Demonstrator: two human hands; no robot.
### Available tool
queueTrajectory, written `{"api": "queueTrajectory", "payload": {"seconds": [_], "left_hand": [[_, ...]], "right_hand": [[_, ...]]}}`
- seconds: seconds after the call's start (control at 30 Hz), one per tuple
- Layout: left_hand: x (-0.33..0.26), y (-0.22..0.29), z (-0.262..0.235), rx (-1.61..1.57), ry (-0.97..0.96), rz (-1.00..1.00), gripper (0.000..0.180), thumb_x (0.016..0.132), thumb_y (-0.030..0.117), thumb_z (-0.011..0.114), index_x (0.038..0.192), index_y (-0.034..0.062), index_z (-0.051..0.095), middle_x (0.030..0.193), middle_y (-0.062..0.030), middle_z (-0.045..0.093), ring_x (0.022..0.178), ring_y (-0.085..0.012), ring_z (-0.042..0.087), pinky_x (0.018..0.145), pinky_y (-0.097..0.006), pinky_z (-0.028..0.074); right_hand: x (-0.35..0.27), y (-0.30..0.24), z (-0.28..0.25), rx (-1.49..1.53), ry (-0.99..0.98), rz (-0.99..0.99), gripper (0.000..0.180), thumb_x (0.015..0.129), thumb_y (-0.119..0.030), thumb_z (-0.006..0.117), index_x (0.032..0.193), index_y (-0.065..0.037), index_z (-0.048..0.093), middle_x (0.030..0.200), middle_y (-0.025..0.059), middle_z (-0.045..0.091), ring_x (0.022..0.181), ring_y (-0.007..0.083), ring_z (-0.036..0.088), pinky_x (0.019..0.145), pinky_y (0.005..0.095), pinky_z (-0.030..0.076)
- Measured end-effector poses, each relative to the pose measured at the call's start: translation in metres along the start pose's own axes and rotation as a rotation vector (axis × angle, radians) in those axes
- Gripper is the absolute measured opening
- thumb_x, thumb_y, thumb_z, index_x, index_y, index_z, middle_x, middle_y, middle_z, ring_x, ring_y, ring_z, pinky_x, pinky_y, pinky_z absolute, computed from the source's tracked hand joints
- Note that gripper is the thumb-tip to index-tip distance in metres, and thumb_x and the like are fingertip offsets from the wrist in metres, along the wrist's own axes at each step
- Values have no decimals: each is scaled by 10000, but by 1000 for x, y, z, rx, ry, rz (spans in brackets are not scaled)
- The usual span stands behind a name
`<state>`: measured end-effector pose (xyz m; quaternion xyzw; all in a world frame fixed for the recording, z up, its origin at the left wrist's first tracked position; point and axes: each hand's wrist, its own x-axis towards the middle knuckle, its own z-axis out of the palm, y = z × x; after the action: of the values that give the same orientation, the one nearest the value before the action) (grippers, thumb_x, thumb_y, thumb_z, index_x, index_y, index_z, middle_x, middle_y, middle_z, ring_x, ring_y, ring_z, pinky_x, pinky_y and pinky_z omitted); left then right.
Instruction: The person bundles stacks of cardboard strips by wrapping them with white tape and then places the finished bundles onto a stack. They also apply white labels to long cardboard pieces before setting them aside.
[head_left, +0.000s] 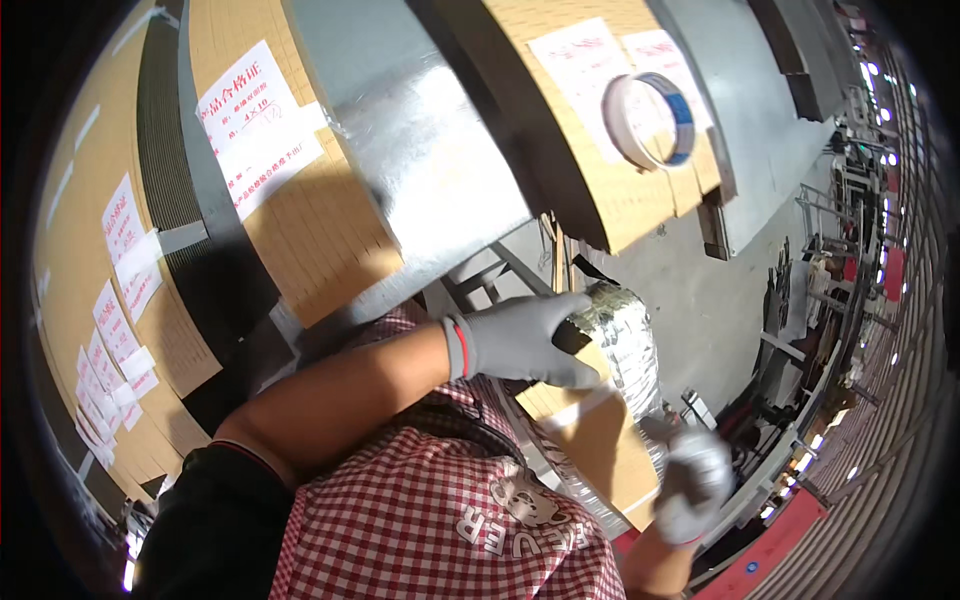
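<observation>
My left hand (pixel 530 340), in a grey glove with a red-striped cuff, reaches across the middle with thumb and fingers spread apart. Its fingertips lie by the upper end of a brown cardboard-coloured sheet stack (pixel 600 450) and a bundle in shiny clear wrapping (pixel 628 345). Whether the fingertips touch either one is unclear. Lower right, my right hand (pixel 692 485), also gloved, is smeared by motion beside the right edge of the brown stack. Its fingers cannot be made out, nor whether it holds anything.
A roll of tape (pixel 648 120) rests on a brown stack with a white label at the upper right. Another labelled brown stack (pixel 310 230) stands left of a shiny grey sheet surface (pixel 430 140). More labelled stacks (pixel 120 300) line the far left. Grey floor (pixel 700 300) shows at right.
</observation>
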<state>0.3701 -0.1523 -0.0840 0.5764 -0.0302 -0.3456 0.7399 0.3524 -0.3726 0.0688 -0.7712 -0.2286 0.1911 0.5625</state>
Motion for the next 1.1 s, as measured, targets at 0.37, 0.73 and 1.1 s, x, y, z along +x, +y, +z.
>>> {"api": "queueTrajectory", "payload": {"seconds": [0.37,0.73,1.1], "left_hand": [[-147,8,74,714,-142,637,727,720,337,830,1335,86,535,1368,-201,474,1301,-383,400,1088,-496,293],[-139,25,321,823,-35,733,1183,764,771,557,1496,-58,136,1525,-352,129,1431,-471,145,1178,-482,161],[-245,-195,273,501,278,499,1301,655,246,877,1509,2,-73,1534,-290,171,1454,-365,163,1191,-413,157]], "right_hand": [[-346,89,-24,471,697,570,532,872,-252,692,1306,6,525,1273,167,586,1175,282,563,1020,395,420],[-343,94,6,306,180,-26,565,888,-281,670,1350,-11,489,1330,169,548,1235,295,518,1058,408,388],[-371,233,140,-650,-304,-146,740,916,-395,608,1495,-56,297,1540,143,297,1437,300,239,1184,425,187]]}}
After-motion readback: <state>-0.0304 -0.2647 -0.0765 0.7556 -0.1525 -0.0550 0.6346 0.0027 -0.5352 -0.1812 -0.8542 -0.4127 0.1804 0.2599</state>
